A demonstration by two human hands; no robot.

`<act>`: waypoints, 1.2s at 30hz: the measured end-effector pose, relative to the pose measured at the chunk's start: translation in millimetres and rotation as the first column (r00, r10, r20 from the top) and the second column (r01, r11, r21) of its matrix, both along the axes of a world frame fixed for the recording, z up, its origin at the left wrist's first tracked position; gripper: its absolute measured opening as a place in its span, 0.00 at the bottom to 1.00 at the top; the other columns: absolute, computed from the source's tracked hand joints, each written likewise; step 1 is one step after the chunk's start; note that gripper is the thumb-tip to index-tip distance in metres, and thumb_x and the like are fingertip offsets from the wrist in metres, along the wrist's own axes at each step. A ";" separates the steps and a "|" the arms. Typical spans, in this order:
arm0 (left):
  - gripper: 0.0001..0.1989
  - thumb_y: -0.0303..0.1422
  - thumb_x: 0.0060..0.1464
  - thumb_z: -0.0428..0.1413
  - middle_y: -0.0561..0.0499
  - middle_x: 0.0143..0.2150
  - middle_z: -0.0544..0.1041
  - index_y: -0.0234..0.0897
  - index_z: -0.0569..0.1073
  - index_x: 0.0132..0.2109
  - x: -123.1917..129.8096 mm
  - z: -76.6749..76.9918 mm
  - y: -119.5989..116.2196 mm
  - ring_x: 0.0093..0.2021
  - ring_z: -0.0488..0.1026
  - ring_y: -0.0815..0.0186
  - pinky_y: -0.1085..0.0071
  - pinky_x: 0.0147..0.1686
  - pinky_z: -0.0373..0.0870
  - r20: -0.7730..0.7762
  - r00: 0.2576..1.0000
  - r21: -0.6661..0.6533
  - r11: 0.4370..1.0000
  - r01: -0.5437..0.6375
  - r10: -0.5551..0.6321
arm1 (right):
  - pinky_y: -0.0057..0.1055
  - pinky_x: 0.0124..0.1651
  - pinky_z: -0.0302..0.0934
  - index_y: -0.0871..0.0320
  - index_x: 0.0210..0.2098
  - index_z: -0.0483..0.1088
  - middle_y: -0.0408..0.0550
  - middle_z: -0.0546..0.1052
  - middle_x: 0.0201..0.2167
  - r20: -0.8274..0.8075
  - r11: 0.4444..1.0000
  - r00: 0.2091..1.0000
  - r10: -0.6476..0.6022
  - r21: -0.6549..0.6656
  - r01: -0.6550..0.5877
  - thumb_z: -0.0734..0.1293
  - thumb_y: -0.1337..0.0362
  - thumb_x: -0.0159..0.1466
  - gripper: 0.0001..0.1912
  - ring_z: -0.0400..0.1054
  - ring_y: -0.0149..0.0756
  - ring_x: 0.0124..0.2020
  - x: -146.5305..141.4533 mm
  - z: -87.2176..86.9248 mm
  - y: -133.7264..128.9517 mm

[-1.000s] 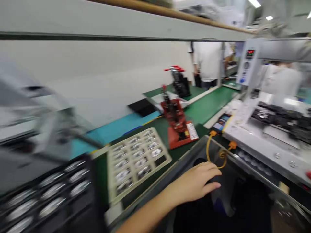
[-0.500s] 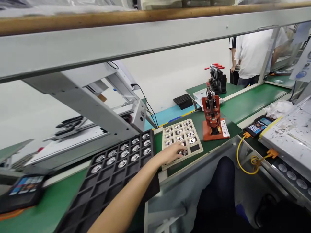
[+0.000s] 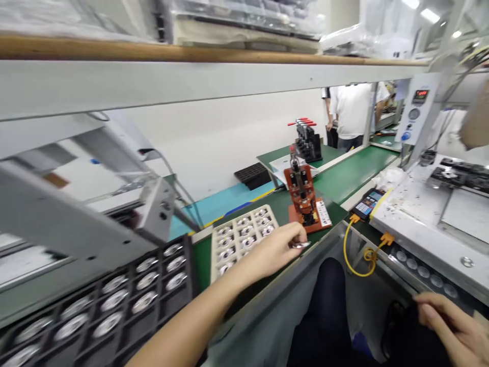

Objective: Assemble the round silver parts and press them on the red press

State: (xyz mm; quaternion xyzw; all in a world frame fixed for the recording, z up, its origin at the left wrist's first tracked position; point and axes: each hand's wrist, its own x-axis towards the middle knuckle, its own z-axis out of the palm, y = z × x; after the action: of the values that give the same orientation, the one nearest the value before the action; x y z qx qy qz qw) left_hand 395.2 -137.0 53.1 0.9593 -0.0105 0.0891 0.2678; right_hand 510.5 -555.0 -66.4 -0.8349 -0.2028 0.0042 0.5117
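My left hand [image 3: 280, 247] is closed, pinching a small shiny metal part [image 3: 300, 245] at its fingertips, just in front of the red toggle clamp fixture [image 3: 303, 191]. Its forearm crosses over the beige compartment tray [image 3: 215, 255], which holds several round shiny metal parts and is partly hidden by the arm. My right hand [image 3: 454, 326] is low at the right, beside my dark-clothed leg. Its fingers are loosely bent and apart, and I see nothing in them.
At the lower left, a black tray [image 3: 164, 311] holds several round metal parts. A keypad device [image 3: 369, 201] with a yellow cable [image 3: 346, 255] sits right of the fixture, beside a white machine [image 3: 416, 204]. Black clamps with red handles [image 3: 307, 140] stand behind; people [image 3: 351, 112] are beyond.
My left hand has lifted a metal part out of the beige tray and moved it right, to the front of the red fixture. My right hand has come into view. The view has turned right.
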 end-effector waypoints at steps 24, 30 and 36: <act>0.13 0.26 0.76 0.46 0.43 0.41 0.82 0.34 0.75 0.44 121.1 -19.0 -167.1 0.39 0.77 0.60 0.63 0.38 0.77 0.566 0.518 0.408 0.764 0.500 -0.642 | 0.31 0.36 0.62 0.55 0.52 0.77 0.40 0.71 0.33 0.049 0.972 0.974 0.220 0.077 -0.223 0.78 0.59 0.64 0.19 0.65 0.33 0.32 27.3 84.8 35.3; 0.13 0.26 0.76 0.46 0.44 0.40 0.81 0.34 0.75 0.44 124.1 -26.8 -166.7 0.38 0.77 0.61 0.65 0.38 0.76 0.558 0.521 0.387 0.758 0.525 -0.646 | 0.30 0.34 0.61 0.55 0.51 0.78 0.40 0.71 0.31 -0.001 0.975 0.979 0.203 0.092 -0.203 0.78 0.56 0.64 0.18 0.64 0.33 0.31 27.0 83.7 32.6; 0.12 0.28 0.76 0.47 0.45 0.42 0.82 0.36 0.75 0.46 127.9 -34.7 -170.3 0.39 0.79 0.62 0.66 0.39 0.78 0.580 0.527 0.337 0.772 0.538 -0.621 | 0.30 0.35 0.62 0.56 0.48 0.78 0.40 0.73 0.30 -0.047 0.983 0.986 0.158 0.101 -0.153 0.79 0.57 0.61 0.18 0.65 0.33 0.31 23.0 78.9 34.8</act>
State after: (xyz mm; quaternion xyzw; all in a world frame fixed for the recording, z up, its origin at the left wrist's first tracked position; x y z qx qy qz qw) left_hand 523.1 -307.3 18.4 0.8169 -0.4282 0.3285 0.2035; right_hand 533.5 -520.3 12.5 -0.7902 -0.2532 0.0573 0.5552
